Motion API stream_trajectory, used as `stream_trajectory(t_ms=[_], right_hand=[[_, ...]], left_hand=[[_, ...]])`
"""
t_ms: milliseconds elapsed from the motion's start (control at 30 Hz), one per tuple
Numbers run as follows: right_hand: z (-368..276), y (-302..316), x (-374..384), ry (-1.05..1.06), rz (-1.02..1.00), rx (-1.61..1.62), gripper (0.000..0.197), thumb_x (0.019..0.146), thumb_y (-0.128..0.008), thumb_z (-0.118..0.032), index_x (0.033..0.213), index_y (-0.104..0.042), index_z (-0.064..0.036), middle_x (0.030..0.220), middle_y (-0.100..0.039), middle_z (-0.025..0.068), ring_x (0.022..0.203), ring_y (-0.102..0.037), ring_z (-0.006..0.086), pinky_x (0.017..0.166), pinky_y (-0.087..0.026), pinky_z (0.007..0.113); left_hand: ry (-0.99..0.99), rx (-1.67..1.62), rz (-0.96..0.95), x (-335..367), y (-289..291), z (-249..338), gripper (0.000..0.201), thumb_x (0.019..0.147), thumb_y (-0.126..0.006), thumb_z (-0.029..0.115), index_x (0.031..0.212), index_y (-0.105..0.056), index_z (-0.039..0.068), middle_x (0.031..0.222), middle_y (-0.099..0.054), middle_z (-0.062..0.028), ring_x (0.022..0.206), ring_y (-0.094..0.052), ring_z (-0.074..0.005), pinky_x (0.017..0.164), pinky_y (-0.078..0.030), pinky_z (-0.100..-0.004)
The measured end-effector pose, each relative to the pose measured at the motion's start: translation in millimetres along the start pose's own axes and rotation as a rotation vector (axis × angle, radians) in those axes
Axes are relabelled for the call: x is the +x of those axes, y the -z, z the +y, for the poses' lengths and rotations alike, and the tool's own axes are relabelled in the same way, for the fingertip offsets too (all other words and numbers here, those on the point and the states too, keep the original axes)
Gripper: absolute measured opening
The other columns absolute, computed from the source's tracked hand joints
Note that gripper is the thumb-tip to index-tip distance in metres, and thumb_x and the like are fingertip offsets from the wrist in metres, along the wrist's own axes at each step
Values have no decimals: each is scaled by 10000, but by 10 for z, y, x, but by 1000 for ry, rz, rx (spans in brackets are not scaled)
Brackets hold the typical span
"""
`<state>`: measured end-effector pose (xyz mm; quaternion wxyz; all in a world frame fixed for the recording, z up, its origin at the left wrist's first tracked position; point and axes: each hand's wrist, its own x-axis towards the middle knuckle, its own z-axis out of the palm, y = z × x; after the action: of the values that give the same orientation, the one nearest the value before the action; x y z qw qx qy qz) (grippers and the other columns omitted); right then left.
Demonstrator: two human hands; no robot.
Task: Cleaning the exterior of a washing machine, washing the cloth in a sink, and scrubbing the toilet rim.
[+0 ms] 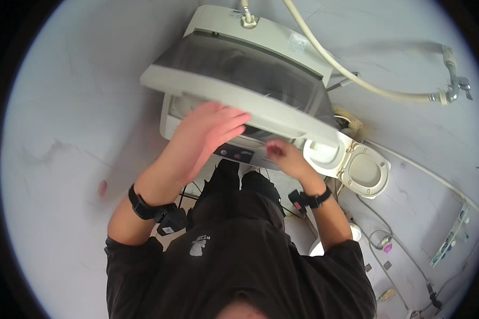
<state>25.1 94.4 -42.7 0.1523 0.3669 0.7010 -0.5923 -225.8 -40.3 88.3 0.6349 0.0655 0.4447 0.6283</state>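
A pale top-loading washing machine (167, 119) stands in front of me. Its lid (239, 95), with a dark see-through panel, is tilted partway up and blurred. My left hand (210, 127) is at the lid's front edge, fingers stretched out and flat, slightly smeared by motion. Whether it touches the lid I cannot tell. My right hand (285, 155) is over the machine's front edge, right of the dark control panel (233, 153). Its fingers are loosely bent, with nothing visible in them. A black strap with a small device is on each wrist.
A cream hose (324, 53) runs from the wall tap (455, 87) past the machine's back. To the right is a white toilet (364, 170) with its lid up. Thin hoses and a hand shower (383, 244) hang along the right wall beside a narrow rack (451, 236).
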Motion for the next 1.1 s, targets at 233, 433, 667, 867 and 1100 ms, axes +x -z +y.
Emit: stream_trajectory(t_ms=[233,433,667,867,1100], right_hand=[[871,-191,-876,-1,-203,-140,181,893,-686,-193,993,-705,-43,862,-720,146,816,-700,312,736,-543,414],[1111,-315,-950,180,-46,-327,173,884,-692,-182,978,-685,-37,849,-686,177,818,-668,387,725,-522,468],[1420,-520,-835,213,-123,-377,190,884,-701,-180,1013,-681,-42,876,-689,164,835,-674,363,733,-529,456],[1475,-1034,-619,209,-252,-475,190,887,-700,-172,1024,-677,-43,874,-688,147,839,-674,348,735,-536,451],[1740,-1719,-35,145,-252,-454,195,888,-696,-164,1047,-670,-54,942,-681,141,860,-676,343,745,-540,452]], left_hand=[[71,-114,406,206,761,-1663,252,973,-533,93,1186,-521,-43,1248,-609,-167,1228,-612,-290,1071,-491,-407],[-25,-142,515,261,815,-2109,305,1025,-512,151,1259,-527,-44,1238,-638,-169,1096,-665,-255,972,-538,-356],[15,43,757,-678,1202,-3536,214,987,-529,138,1186,-587,85,1022,-697,-49,849,-659,-142,721,-475,-278],[310,-69,1012,-1350,2078,-4759,268,977,-562,155,1232,-575,73,1029,-685,-83,835,-651,-162,687,-473,-287],[398,544,1328,-973,3517,-5478,574,868,-770,257,1318,-560,-31,1154,-687,-242,1036,-688,-397,875,-548,-454]])
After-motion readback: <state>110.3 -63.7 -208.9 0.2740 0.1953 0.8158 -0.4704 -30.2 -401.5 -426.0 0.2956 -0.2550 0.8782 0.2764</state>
